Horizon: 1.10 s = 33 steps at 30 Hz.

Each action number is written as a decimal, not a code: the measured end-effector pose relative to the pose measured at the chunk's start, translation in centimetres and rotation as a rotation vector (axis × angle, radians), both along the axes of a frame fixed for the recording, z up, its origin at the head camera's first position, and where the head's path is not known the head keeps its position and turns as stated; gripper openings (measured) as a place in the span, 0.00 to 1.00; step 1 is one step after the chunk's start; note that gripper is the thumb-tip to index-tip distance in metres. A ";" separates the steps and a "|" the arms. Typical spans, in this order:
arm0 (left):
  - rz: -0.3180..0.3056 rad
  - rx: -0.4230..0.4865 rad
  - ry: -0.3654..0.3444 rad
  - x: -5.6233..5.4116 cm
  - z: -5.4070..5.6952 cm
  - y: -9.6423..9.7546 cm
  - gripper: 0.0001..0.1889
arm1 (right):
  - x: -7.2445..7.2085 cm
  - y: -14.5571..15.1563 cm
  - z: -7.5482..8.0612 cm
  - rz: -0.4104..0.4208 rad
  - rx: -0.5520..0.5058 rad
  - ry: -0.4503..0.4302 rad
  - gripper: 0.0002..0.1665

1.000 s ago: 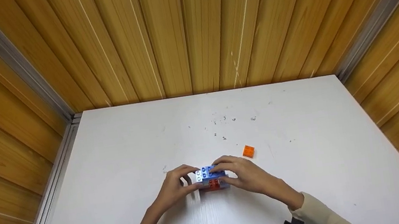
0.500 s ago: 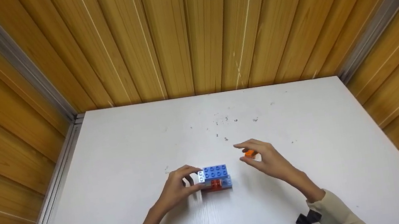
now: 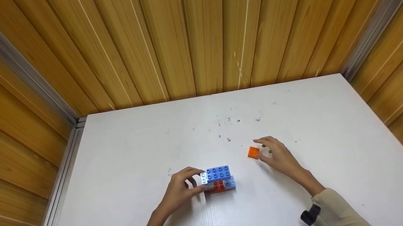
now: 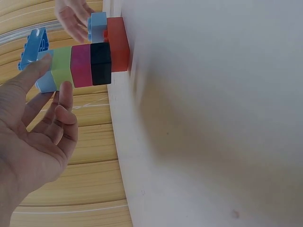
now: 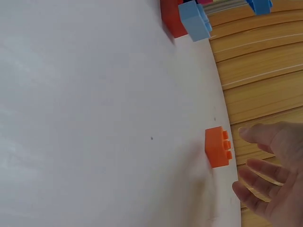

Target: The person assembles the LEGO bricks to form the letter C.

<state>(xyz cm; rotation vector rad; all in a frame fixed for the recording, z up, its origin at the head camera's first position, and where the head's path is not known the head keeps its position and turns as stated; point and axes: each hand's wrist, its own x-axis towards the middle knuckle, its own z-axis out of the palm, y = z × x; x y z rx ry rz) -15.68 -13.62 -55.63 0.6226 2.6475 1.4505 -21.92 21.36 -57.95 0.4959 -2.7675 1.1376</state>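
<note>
A stack of toy building bricks stands on the white table (image 3: 119, 148). In the left wrist view it has a long red brick (image 4: 119, 45) at the base, then black (image 4: 101, 64), magenta (image 4: 81, 66), yellow-green (image 4: 61, 66) and light blue bricks, with a long blue brick (image 4: 37, 41) at the top, overhanging. My left hand (image 3: 177, 189) pinches the light blue brick (image 4: 46, 81) between thumb and fingers. Another light blue brick (image 5: 194, 21) sits on the red one's right end. My right hand (image 3: 281, 159) hovers by a small orange brick (image 5: 217, 146), fingers spread and apart from it.
Wood-look panels (image 3: 206, 33) rise behind the table and along both sides. Dark specks mark the tabletop beyond the bricks. A black wrist device (image 3: 310, 215) is at the right sleeve (image 3: 339, 208).
My right hand has let go of the stack and moved right to the orange brick, passing over it and ending on its right side. My left hand keeps its place on the stack.
</note>
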 end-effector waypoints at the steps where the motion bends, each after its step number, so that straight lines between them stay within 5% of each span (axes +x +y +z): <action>1: 0.001 0.003 -0.002 0.0 0.0 0.0 0.19 | 0.0 0.1 -0.3 -0.002 0.009 -0.005 0.29; 9: -0.023 0.021 0.013 -0.2 -0.1 0.1 0.19 | -0.2 0.6 -1.7 -0.041 0.067 -0.070 0.26; 18: 0.001 0.014 0.094 -0.2 1.4 0.5 0.31 | -0.1 0.0 -2.3 -0.090 0.080 0.032 0.25; 27: -0.007 -0.099 0.256 0.2 2.4 2.0 0.20 | -0.1 -0.9 -2.9 -0.126 0.093 0.058 0.27; 33: 0.009 -0.125 0.250 0.2 2.0 2.4 0.20 | 0.6 -1.3 -2.7 -0.116 0.070 0.072 0.24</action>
